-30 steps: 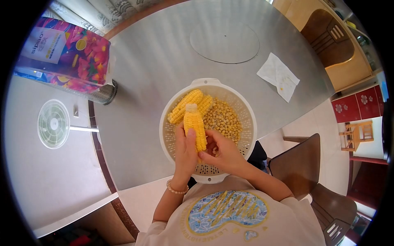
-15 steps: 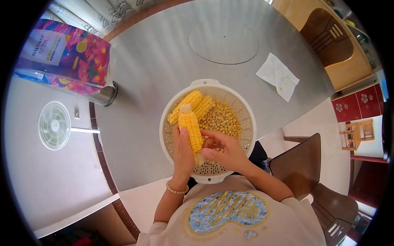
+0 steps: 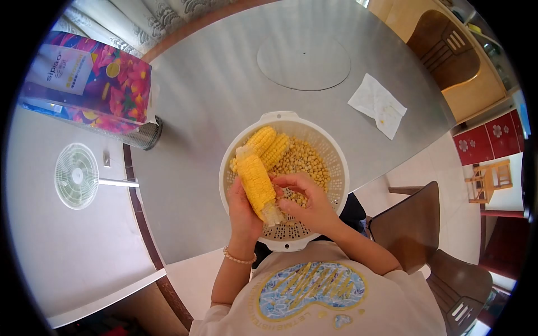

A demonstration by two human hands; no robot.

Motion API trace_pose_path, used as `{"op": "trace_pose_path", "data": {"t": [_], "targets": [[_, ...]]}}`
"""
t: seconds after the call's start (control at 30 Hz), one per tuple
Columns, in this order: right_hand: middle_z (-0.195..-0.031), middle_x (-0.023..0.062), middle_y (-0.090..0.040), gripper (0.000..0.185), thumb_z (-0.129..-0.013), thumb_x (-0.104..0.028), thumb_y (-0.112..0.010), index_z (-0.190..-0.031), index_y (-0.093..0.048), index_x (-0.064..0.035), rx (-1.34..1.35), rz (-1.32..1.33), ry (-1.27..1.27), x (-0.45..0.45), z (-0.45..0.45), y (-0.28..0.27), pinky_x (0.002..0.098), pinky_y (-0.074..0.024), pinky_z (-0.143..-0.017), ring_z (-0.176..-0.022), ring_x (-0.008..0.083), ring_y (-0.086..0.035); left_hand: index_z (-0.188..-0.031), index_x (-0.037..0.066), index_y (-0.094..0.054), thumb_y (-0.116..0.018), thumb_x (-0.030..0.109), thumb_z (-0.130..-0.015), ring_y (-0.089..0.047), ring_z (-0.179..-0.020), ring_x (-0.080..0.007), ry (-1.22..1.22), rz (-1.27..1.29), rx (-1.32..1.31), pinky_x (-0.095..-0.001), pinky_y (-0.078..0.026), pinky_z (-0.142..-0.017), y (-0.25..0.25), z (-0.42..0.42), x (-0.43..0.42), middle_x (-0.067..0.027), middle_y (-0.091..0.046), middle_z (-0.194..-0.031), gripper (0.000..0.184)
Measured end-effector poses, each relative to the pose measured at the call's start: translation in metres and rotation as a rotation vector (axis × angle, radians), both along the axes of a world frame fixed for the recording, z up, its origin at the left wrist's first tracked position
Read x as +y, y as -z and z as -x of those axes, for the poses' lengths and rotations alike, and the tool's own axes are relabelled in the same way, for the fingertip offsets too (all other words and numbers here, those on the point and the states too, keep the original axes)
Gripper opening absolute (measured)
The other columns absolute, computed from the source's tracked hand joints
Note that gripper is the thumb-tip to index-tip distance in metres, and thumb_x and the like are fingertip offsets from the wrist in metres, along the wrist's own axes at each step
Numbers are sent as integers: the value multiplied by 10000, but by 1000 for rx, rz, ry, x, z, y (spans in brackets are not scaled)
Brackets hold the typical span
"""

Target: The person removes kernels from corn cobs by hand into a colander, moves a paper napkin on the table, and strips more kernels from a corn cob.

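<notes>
My left hand [image 3: 244,213] wraps round a yellow ear of corn [image 3: 256,182], tilted over a white colander [image 3: 339,185]. Bare pale cob shows at the ear's near end. Curled in beside the ear is my right hand [image 3: 311,204], its fingertips at the ear's right side near the lower end; what they hold, if anything, is hidden. Two more ears of corn [image 3: 276,151] rest in the colander, at the far left. Loose corn kernels [image 3: 308,162] heap up in its right part, partly behind my right hand.
The colander is at the near edge of a grey table [image 3: 190,185]. A crumpled white tissue [image 3: 378,106] lies to the right. A colourful package [image 3: 95,78] stands in a mesh basket [image 3: 148,134] at left. A white fan [image 3: 77,176] and brown chairs [image 3: 406,218] are beyond.
The held ear has tipped so that its near end points further right, with more bare cob showing there. My left hand has shifted slightly left; my right hand stays close beside the ear.
</notes>
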State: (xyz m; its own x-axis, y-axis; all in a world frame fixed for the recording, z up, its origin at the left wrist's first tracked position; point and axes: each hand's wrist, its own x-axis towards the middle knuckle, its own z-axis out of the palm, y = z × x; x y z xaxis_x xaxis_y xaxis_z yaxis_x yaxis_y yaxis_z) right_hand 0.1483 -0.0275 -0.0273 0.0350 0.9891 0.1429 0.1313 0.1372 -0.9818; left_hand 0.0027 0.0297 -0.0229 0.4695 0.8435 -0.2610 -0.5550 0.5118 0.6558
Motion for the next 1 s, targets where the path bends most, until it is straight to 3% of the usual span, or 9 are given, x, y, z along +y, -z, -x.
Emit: {"op": "trace_pose_path", "data": {"t": [0.27,0.33,0.47,0.67,0.73,0.87,0.93,1.0], "targets": [[-1041,61,-528,409,-880,-231,-601,-1197,-454,-19,362,286,-17,-3,6,1,264,-466,-795,-905,123,-545,-1119,22,-501,-363,340,-956,-590,-800,-193,-73,65,80,-332,-496,-734,-1,-5,-5,-108,-601,-938,383],[-968,85,-553,474,-864,-242,-616,-1225,-429,3,161,259,-26,-2,8,-2,269,-477,-706,-798,141,-563,-1126,21,-493,-372,336,-958,-592,-832,-192,-108,78,97,-344,-493,-779,-3,-6,-3,-108,-596,-979,377],[-986,95,-555,549,-855,-246,-622,-1276,-380,11,155,250,-70,1,9,-11,262,-478,-690,-793,143,-565,-1137,23,-477,-383,325,-965,-594,-869,-188,-47,39,112,-325,-496,-796,6,-2,-3,-112,-588,-1017,360],[-969,139,-563,568,-815,-231,-638,-1263,-406,30,-70,222,-50,1,13,-13,291,-482,-652,-768,181,-572,-1110,34,-445,-371,311,-980,-584,-881,-158,-63,-153,347,-278,-498,-774,-1,-9,-9,-109,-578,-1019,314],[-945,175,-564,529,-799,-176,-604,-1243,-422,47,-199,219,-67,1,12,-21,319,-480,-653,-757,232,-581,-1064,-1,-522,-334,333,-983,-576,-854,-155,-141,-280,529,-296,-482,-783,8,-10,-11,-92,-593,-955,392],[-934,190,-569,510,-777,-115,-556,-1249,-429,28,-312,285,-106,0,14,-13,341,-482,-663,-768,275,-586,-1037,2,-526,-335,356,-979,-580,-808,-154,-191,-450,722,-288,-486,-754,13,-9,-9,-90,-597,-922,406],[-864,113,-627,483,-771,-45,-563,-1240,-456,-3,-390,98,18,-4,16,2,277,-489,-650,-763,160,-607,-1029,9,-528,-336,379,-972,-581,-778,-153,-25,82,346,-284,-487,-730,2,-3,-3,-89,-600,-891,420],[-883,118,-628,473,-782,-61,-568,-1240,-458,-9,-260,189,-4,-4,12,1,277,-492,-658,-775,166,-611,-1027,13,-530,-338,381,-969,-583,-766,-153,-37,31,393,-286,-489,-722,-4,-7,-5,-88,-601,-874,420]]}}
